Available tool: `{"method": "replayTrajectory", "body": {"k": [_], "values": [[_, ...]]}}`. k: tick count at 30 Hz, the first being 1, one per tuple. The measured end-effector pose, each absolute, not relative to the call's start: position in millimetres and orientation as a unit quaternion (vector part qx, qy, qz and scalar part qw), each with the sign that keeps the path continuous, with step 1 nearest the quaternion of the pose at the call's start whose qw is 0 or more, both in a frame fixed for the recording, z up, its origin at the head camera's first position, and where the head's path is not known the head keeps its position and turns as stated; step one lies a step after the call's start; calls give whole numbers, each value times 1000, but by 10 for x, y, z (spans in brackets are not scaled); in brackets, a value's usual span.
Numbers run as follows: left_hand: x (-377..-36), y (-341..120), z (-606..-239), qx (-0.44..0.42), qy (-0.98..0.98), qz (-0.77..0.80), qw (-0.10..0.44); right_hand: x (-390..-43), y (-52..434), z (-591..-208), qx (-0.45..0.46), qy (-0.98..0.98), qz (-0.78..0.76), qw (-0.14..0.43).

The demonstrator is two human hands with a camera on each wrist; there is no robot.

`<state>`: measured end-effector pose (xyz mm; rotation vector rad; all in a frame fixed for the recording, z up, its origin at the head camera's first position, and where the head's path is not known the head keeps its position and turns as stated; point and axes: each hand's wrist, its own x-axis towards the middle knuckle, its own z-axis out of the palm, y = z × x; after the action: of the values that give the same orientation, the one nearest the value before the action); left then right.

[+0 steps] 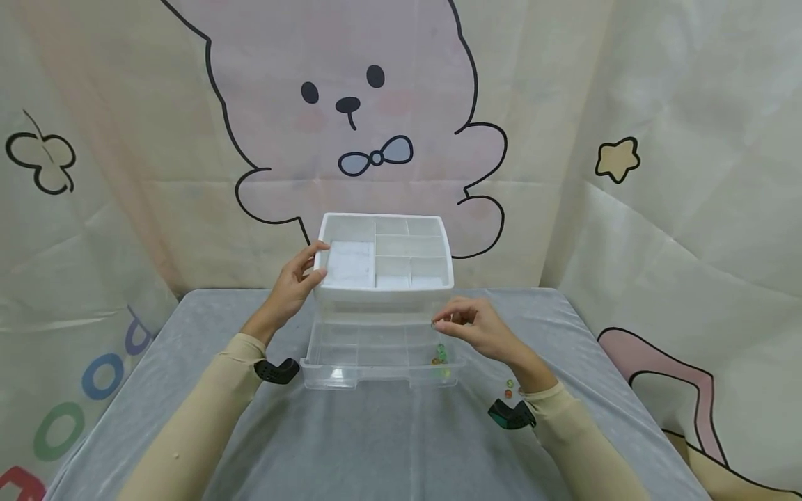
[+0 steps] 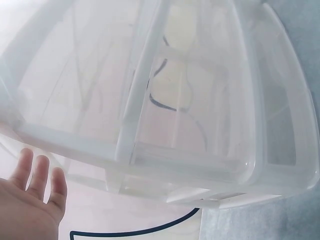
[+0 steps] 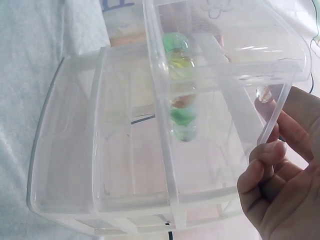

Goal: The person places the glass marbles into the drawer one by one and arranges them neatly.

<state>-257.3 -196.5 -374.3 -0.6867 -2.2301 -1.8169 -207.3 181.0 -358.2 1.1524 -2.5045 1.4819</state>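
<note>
A translucent plastic drawer organizer point(image 1: 383, 295) with a divided white top stands on the table, one clear drawer point(image 1: 326, 379) pulled out toward me. Several green, yellow and orange glass marbles point(image 3: 182, 116) lie in a row at the drawer's right end. My right hand point(image 1: 479, 330) is over that end, thumb and forefinger pinching a clear marble point(image 3: 263, 93) by the drawer's side wall. My left hand point(image 1: 293, 282) rests against the organizer's upper left side, fingertips at the rim; in the left wrist view its fingers point(image 2: 37, 177) are extended and slightly apart.
A few loose marbles point(image 1: 509, 388) lie on the grey tablecloth point(image 1: 351, 452) beside my right wrist. Behind the organizer hangs a cloth backdrop point(image 1: 532, 174) with cartoon drawings, close to the table's far edge. Black wrist bands point(image 1: 277, 371) sit on both forearms.
</note>
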Motion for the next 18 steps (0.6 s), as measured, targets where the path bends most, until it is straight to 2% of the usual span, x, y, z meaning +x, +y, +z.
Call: {"method": "replayTrajectory", "body": {"k": [18], "values": [[-2575,-1963,-3749,-234,-748,-614,95,-2052,1752,-3557,348,-814,464,-8]]}}
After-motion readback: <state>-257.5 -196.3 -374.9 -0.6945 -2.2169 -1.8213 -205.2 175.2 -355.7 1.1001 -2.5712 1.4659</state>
